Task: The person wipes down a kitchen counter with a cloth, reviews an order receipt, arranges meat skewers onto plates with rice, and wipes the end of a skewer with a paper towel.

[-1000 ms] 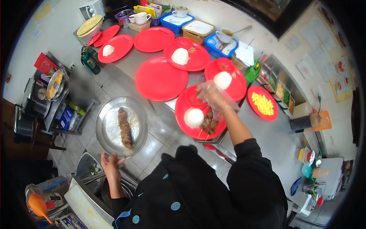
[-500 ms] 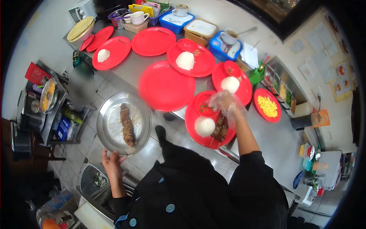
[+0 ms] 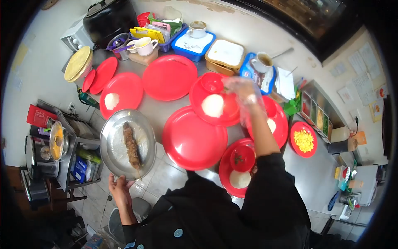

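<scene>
My left hand [image 3: 121, 191] grips the near rim of a round metal tray [image 3: 108, 141], which carries skewered brown meat [image 3: 131, 145]. My right hand [image 3: 243, 92], in a clear plastic glove, is over the right edge of a red plate [image 3: 228, 116] with a rice mound [image 3: 212, 105] and a small red bowl [image 3: 212, 82]. Its fingers are bunched beside that bowl; what they hold is too small to name. Nearer my body, another red plate [image 3: 226, 176] bears rice [image 3: 239, 179] and a bowl with green bits [image 3: 242, 159]. My right sleeve hides part of it.
A bare red plate [image 3: 195, 139] lies between the tray and my right arm. Further red plates [image 3: 170, 77] line the steel counter. Lidded tubs [image 3: 225, 54] and cups [image 3: 145, 46] stand along the wall. Chopped yellow food [image 3: 303, 141] is at the right.
My right hand has moved from the near plate with meat and rice to the farther rice plate. My left hand still holds the tray. The view has shifted, showing more of the back counter.
</scene>
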Demonstrator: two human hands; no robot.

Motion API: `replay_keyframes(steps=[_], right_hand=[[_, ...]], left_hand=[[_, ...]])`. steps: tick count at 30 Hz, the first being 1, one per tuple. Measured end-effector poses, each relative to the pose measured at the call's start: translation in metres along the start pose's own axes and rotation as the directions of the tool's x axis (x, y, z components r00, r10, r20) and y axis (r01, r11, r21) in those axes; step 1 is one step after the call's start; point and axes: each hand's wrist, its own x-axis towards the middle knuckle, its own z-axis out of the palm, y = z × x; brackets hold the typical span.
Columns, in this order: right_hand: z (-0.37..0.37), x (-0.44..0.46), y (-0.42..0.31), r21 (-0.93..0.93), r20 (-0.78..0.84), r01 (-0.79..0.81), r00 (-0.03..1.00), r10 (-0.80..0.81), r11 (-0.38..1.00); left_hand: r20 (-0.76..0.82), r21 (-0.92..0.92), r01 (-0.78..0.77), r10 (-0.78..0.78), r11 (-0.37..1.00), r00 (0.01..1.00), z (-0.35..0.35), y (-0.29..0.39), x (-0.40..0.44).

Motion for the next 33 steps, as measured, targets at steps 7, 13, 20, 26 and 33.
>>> replay_keyframes(steps=[7,13,20,26,33], right_hand=[[0.011,0.075,0.039,-0.186,0.195,-0.294,0.924,0.328,0.938],[0.027,0.068,0.019,-0.548,0.184,0.043,0.980,0.071,0.836],[0.018,0.061,0.040,-0.100,0.051,0.019,0.999,-0.014,0.995],[0.019,0.019,-0.021,-0.130,-0.190,0.039,0.980,-0.063,0.991],[-0.182,-0.031,0.024,-0.842,-0.049,0.174,0.918,-0.394,0.511]], left_hand=[[-0.023,0.022,-0.026,0.026,0.999,0.999,0.001,0.014,0.023],[0.009,0.037,0.005,-0.006,0.999,1.000,-0.002,0.017,0.047],[0.137,0.042,-0.005,-0.001,0.999,0.991,-0.004,0.021,0.063],[0.229,0.081,-0.006,-0.013,0.997,0.973,0.005,0.026,0.068],[0.300,0.121,0.011,-0.047,0.993,0.953,0.008,0.024,0.080]])
